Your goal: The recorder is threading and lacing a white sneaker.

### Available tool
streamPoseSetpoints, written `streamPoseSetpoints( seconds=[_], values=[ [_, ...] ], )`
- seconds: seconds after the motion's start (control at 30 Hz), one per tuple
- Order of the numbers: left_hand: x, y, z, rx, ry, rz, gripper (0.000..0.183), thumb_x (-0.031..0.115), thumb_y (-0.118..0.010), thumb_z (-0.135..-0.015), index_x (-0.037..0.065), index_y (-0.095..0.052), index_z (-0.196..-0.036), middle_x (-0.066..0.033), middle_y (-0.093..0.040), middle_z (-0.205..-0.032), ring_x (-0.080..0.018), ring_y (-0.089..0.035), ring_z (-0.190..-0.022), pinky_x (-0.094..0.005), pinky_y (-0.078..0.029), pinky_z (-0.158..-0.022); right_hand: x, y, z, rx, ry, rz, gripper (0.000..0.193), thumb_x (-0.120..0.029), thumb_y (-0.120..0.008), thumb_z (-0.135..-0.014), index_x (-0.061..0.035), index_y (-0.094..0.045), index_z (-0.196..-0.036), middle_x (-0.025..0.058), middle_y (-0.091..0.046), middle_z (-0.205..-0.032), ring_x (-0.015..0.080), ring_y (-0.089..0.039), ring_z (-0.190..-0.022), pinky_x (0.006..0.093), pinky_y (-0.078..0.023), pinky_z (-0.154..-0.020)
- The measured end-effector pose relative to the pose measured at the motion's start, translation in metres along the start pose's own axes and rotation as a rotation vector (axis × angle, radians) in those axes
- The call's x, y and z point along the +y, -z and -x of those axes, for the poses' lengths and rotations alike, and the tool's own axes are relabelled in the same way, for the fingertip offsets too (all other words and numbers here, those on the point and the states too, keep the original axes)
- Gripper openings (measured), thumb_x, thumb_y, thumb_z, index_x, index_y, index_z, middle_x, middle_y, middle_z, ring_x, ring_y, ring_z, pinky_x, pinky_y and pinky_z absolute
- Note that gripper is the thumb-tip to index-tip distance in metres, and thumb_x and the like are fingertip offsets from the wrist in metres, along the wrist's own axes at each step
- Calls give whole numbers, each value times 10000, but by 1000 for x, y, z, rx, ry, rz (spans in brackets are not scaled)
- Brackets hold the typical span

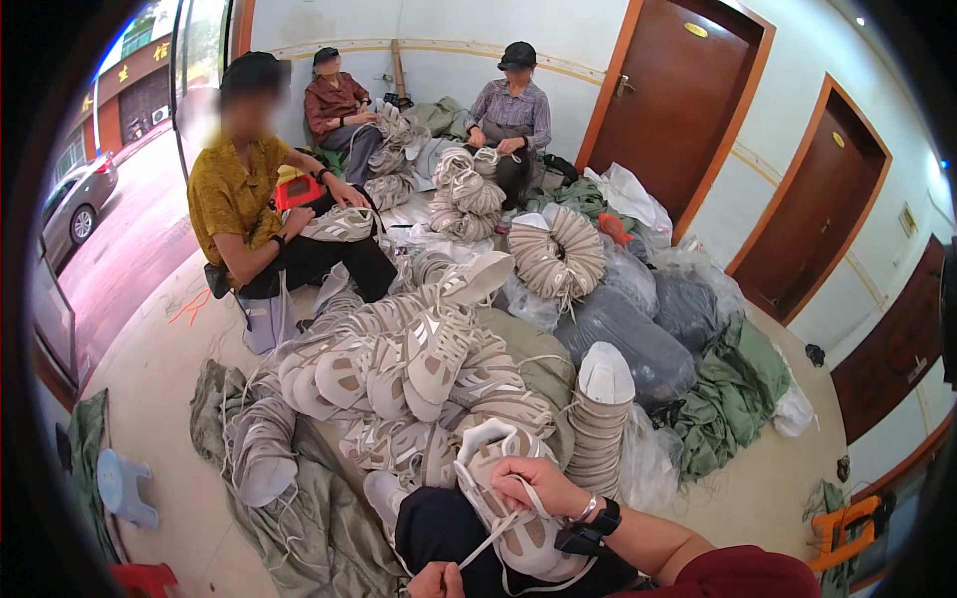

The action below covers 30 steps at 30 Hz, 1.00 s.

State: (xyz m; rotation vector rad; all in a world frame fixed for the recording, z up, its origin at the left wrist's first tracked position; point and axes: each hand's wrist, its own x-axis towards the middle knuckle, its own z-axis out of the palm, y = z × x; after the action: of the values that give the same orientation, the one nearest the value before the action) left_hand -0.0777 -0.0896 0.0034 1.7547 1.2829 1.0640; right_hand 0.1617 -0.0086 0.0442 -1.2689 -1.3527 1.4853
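Observation:
A beige and white shoe upper [526,538] lies across my lap, its toe end toward me. My right hand [533,486] is closed over it, pinching a pale shoelace near the eyelets. Lower down, my left hand [436,581] is closed on the other stretch of shoelace [486,539], which runs taut up to the shoe upper. Part of the left hand falls below the picture's edge. Just beyond my lap rises a big heap of similar shoe uppers [429,364], many with loose laces. A nested stack of uppers [598,429] stands to the right of my knees.
Three people sit beyond the heap, one in a yellow shirt [234,194] at left handling an upper. A coiled ring of uppers [556,251] rests on dark plastic bags [633,344]. Green sacks [733,384] lie right; a blue stool [127,488] stands left.

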Motion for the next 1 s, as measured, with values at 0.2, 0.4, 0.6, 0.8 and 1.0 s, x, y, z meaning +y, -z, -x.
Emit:
streamPoseSetpoints(
  seconds=[0.2,0.4,0.6,0.8,1.0],
  values=[
    [4,-3,-4,10,7,37,134,118,-536,-920,37,-582,-823,-166,-559,-689,-366,-550,-594,-419,-415,-514,-1,1,2,10,14,2,146,-176,-528,-959,-52,-580,-901,-48,-536,-707,15,-481,-566,170,-405,-503],
    [-23,-21,6,193,-24,16,70,61,-601,-861,-3,-597,-832,-85,-490,-582,-162,-470,-493,-281,-410,-501,5,1,-5,-29,17,7,167,-198,-534,-961,-54,-578,-891,-49,-533,-682,12,-489,-557,167,-405,-495],
    [0,-15,2,154,1,26,136,102,-548,-909,31,-574,-796,-168,-538,-665,-356,-542,-582,-403,-413,-510,9,6,-5,-28,-19,37,155,-199,-547,-954,-62,-580,-889,-48,-532,-660,16,-481,-548,181,-398,-495],
    [8,-17,-1,128,16,13,156,110,-544,-917,26,-561,-786,-164,-522,-653,-337,-526,-553,-390,-401,-499,13,11,1,-26,80,16,153,-193,-546,-954,-57,-576,-888,-45,-523,-648,24,-474,-542,191,-379,-488],
    [10,-25,-3,124,3,-20,170,115,-545,-920,26,-552,-776,-158,-513,-645,-331,-513,-541,-387,-390,-493,16,20,3,-31,99,-22,152,-189,-545,-953,-55,-575,-889,-44,-521,-645,23,-472,-544,191,-384,-493]
  ],
)
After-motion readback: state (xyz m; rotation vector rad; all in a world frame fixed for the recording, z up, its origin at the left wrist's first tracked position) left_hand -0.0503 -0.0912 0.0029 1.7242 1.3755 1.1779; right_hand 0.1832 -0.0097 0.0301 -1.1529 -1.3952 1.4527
